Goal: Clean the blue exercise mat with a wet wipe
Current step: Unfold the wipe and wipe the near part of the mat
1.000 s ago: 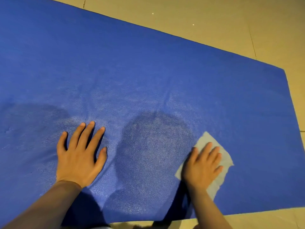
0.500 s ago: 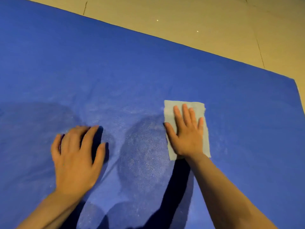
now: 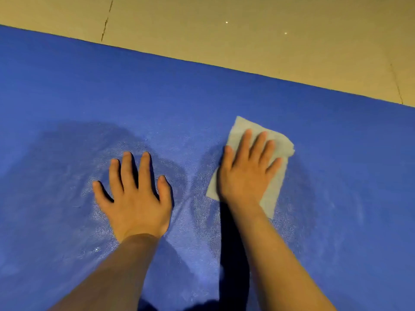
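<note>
Blue mat (image 3: 224,97), pale grey wipe (image 3: 276,176), beige floor (image 3: 247,37)

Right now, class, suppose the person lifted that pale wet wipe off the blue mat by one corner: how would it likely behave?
The pale rectangular wet wipe would probably droop limply: it is thin and lies flat under the right hand, edges slightly rumpled. It likely weighs very little. Being damp, it may cling briefly to the blue foam exercise mat, whose wiped patches glisten.

Pale wet wipe (image 3: 276,140) lies flat on the blue mat (image 3: 202,102).
</note>
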`<state>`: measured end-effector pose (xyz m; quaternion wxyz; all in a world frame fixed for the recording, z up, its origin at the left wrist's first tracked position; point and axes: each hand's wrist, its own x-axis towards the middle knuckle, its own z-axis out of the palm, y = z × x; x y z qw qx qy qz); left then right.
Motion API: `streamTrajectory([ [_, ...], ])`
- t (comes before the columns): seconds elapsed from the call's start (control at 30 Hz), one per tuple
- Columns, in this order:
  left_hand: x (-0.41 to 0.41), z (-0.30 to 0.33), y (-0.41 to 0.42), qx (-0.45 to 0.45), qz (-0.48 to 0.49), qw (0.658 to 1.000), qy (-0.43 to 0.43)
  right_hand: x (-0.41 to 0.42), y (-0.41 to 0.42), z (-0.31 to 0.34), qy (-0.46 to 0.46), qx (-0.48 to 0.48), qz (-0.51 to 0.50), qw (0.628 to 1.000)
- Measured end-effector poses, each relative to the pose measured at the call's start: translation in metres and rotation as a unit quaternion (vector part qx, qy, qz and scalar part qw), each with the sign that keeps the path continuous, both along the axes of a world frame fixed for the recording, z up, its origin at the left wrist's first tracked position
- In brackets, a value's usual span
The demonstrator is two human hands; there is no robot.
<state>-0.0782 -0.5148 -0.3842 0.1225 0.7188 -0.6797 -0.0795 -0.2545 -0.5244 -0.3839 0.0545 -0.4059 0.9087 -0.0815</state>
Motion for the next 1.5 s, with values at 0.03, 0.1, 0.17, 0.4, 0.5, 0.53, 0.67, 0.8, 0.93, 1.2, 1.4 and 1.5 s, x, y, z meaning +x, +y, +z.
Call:
streamTrajectory([
  [0.03, 0.001, 0.001, 0.000, -0.002, 0.001, 1.000, -0.001, 0.031, -0.006, -0.003, 0.013, -0.026, 0.086, 0.996],
  [0.1, 0.002, 0.000, 0.000, -0.007, 0.004, 1.000, 0.005, 0.067, -0.011, -0.003, 0.019, -0.033, 0.233, 0.972],
  [0.17, 0.002, 0.002, -0.001, -0.003, 0.008, 1.000, 0.010, 0.050, -0.011, -0.003, 0.001, -0.026, 0.327, 0.945],
  [0.4, 0.001, 0.004, -0.002, 0.006, 0.014, 1.000, 0.006, -0.136, 0.002, 0.008, 0.001, 0.052, 0.129, 0.990],
  [0.5, 0.000, 0.003, -0.002, -0.003, 0.013, 1.000, -0.007, -0.183, -0.002, 0.019, -0.027, 0.075, -0.046, 0.996],
  [0.53, 0.000, 0.002, -0.002, -0.004, 0.014, 1.000, -0.013, -0.183, -0.010, 0.022, -0.044, 0.068, -0.102, 0.991],
  [0.67, 0.000, 0.002, -0.003, -0.013, 0.012, 1.000, -0.020, -0.124, -0.069, 0.022, -0.005, 0.095, -0.188, 0.978],
  [0.8, 0.000, -0.001, -0.002, -0.043, 0.006, 0.998, -0.035, -0.014, -0.120, 0.011, 0.007, 0.100, 0.087, 0.991],
  [0.93, 0.002, -0.002, -0.002, -0.052, -0.005, 0.998, -0.044, 0.002, -0.136, 0.003, -0.012, -0.006, 0.350, 0.937],
  [1.2, -0.001, 0.000, -0.003, -0.032, -0.002, 0.999, -0.010, -0.203, -0.090, 0.017, -0.003, 0.067, 0.138, 0.988],
  [1.4, 0.003, -0.007, -0.002, -0.061, -0.018, 0.997, -0.038, -0.237, -0.075, 0.024, -0.022, 0.063, -0.154, 0.986],
  [1.5, 0.002, -0.005, -0.002, -0.045, -0.012, 0.998, -0.039, -0.182, -0.119, 0.023, -0.048, 0.062, -0.212, 0.974],
])
